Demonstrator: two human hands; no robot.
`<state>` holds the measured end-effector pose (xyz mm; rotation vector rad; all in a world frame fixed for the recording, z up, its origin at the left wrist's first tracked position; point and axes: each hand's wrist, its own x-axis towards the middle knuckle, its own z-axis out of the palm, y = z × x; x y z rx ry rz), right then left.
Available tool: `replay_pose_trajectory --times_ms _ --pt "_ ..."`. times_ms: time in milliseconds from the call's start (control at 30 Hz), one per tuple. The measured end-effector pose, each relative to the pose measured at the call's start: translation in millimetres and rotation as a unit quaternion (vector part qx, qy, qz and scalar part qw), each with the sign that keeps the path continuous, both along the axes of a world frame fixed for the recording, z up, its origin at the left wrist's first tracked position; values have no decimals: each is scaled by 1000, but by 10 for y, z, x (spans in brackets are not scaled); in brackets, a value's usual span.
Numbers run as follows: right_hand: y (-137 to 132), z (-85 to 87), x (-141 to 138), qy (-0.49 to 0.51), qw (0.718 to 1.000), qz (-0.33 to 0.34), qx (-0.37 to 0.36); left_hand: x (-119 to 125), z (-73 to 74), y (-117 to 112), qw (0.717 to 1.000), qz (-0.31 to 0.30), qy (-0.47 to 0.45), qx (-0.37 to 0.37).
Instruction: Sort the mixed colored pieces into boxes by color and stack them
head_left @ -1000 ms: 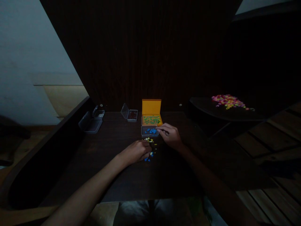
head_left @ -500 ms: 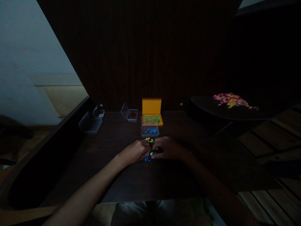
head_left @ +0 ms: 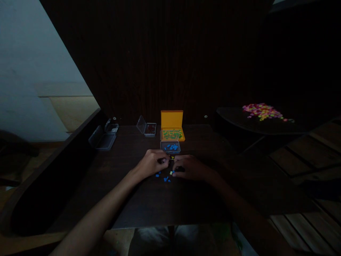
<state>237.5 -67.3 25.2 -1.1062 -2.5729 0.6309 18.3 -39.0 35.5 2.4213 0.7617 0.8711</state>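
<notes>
Several blue pieces (head_left: 165, 179) lie nearest on the dark table (head_left: 160, 208). Beyond, the left hand (head_left: 152, 163) and right hand (head_left: 190, 167) curl beside yellow pieces (head_left: 172, 157); whether either grips anything, I cannot tell. Behind sit a clear box (head_left: 170, 152) and yellow box (head_left: 172, 118).

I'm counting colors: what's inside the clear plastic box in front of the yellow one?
Small blue pieces lie in the clear plastic box; anything beneath them is covered.
</notes>
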Motion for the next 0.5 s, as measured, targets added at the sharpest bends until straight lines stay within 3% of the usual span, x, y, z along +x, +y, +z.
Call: replay_pose_trajectory --times_ms 133,233,500 --pt "12 -21 1 16 1000 10 -10 13 32 111 988 110 -99 -53" --pt "17 -41 -2 32 999 15 -16 29 -36 261 964 175 -174 -102" --pt "5 -33 -26 47 999 9 -13 41 -252 507 939 212 -234 -137"
